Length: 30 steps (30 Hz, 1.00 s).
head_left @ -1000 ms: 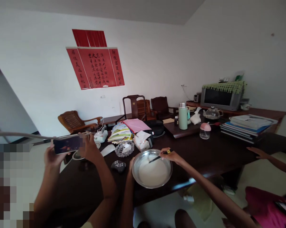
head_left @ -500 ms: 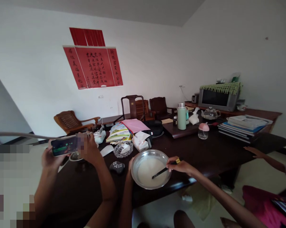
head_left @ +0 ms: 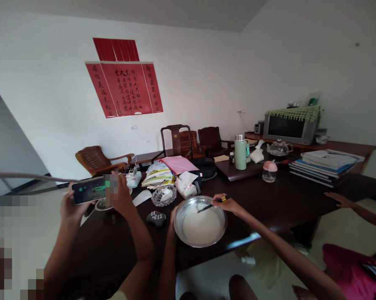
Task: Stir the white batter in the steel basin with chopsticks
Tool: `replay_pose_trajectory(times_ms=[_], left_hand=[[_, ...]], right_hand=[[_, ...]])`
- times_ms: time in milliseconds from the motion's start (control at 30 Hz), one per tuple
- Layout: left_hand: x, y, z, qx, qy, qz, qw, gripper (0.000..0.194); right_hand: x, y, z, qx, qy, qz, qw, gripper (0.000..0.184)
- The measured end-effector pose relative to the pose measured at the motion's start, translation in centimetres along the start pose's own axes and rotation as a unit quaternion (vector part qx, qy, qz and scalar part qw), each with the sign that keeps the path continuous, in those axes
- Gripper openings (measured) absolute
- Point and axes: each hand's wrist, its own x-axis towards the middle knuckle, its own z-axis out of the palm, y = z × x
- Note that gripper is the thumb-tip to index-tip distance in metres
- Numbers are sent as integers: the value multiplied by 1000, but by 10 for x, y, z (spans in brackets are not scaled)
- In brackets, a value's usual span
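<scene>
A shiny metal bowl of white batter sits at the near edge of the dark table. My left hand grips the bowl's left rim, mostly hidden behind it. At the far right rim, my right hand is closed on dark chopsticks with a yellow band. Their tips dip into the batter at the back of the bowl.
On my left, another person holds a phone in both hands. A third person's hand rests on the table at right. A game controller, glass ashtray, tissue pack, books, green flask and stacked books crowd the table.
My right hand has swung the chopsticks from the bowl's near right side back to its far rim. The view has shifted slightly. My left hand stays on the rim.
</scene>
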Motion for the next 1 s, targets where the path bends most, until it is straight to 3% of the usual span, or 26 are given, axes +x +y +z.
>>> replay_pose_trajectory(times_ms=[133, 233, 400, 567, 733, 867, 1000], left_hand=[[-1, 1, 1, 19, 9, -13, 1000, 5], [1, 2, 4, -8, 17, -24, 1000, 15], [6, 1, 2, -21, -14, -7, 1000, 11], [6, 0, -4, 34, -20, 19, 999, 10], [7, 9, -3, -8, -19, 13, 1000, 23], [7, 10, -3, -22, -27, 23, 999, 17], [3, 7, -5, 16, -24, 58, 998, 18]], right_hand=[[-23, 12, -24, -23, 3, -9, 1000, 23], [-46, 12, -37, -35, -29, -3, 999, 26], [-72, 3, -34, 3, -89, 14, 996, 24], [-56, -3, 5, 65, -112, 3, 992, 24], [-18, -6, 31, 52, -69, -20, 996, 15], [-3, 1, 19, 17, -21, -3, 1000, 13], [-20, 12, -14, -2, 1, 4, 1000, 16]])
